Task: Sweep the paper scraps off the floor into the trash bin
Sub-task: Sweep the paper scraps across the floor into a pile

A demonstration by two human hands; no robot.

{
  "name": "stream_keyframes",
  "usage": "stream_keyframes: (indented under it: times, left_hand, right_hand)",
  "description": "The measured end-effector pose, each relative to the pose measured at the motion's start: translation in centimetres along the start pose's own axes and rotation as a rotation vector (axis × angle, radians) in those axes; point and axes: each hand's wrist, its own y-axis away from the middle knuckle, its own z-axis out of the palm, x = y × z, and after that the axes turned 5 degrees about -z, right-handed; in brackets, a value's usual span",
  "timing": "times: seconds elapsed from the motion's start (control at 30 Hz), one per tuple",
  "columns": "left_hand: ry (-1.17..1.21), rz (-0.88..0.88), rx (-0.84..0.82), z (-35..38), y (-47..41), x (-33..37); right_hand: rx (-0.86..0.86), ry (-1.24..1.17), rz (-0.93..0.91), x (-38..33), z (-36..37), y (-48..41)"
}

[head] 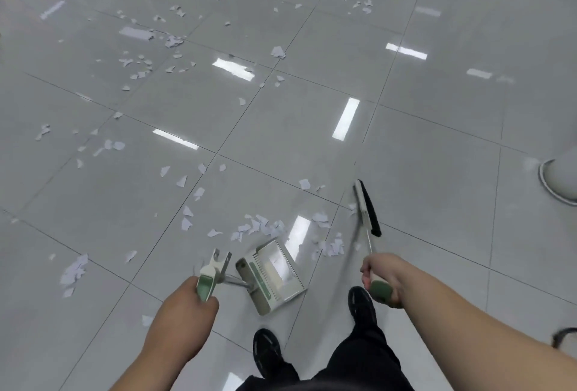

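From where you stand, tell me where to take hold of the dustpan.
Take the green grip topping its long handle, from behind, as the left hand does: the dustpan lies on the floor, mouth facing the paper scraps.

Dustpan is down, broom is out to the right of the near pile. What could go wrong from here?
The near scraps lie beside the dustpan, not squarely before its mouth, so a leftward stroke of the broom may push paper past it. A fast stroke could scatter such light pieces. The far scraps across the floor are easy to miss.
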Motion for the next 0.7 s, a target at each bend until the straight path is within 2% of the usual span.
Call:
stream_keyframes:
  times: [0.13,0.27,0.53,0.7]
  left_hand:
    - [-0.009,0.026,-0.007,-2.0,-1.0,-3.4]
    - [-0.017,0.059,-0.018,-3.2,-1.6,-5.1]
    - [-0.041,0.106,0.007,-4.3,-2.8,-6.6]
    - [-0.072,0.140,-0.003,-4.0,-3.0,-6.8]
  right_hand:
    - [-0.068,-0.125,-0.023,-0.7,5.2,2.8]
    - [-0.054,-0.175,-0.055,-0.5,5.3,5.2]
    - [0.164,-0.211,-0.061,5.3,-1.0,7.5]
    - [0.305,-0.191,0.002,9.5,-2.2,6.7]
